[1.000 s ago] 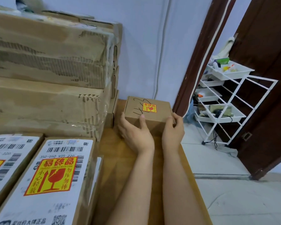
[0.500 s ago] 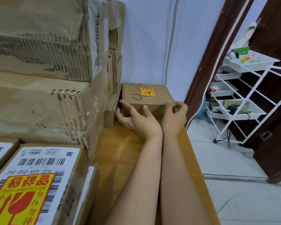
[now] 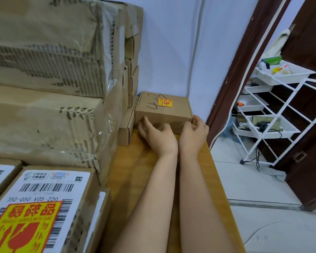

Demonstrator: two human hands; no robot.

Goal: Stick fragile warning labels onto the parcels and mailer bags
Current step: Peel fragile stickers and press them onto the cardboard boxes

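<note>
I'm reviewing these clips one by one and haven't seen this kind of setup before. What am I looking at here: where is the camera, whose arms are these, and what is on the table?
There is no machine here. The one picture comes from a wide-angle camera worn on a person's head, looking forward and down, so the two bare arms are the wearer's own.

The left hand and right hand are on a small box at the far end of a wooden table, near the wall. The left fingers lie against its front, and the right fingers curl round its right front corner. The box already carries a red and yellow fragile label on top, beside a handwritten scribble.

To the left stands a stack of large cartons. At lower left lies a parcel with a shipping label and its own fragile sticker. A white rack stands on the floor to the right.
</note>
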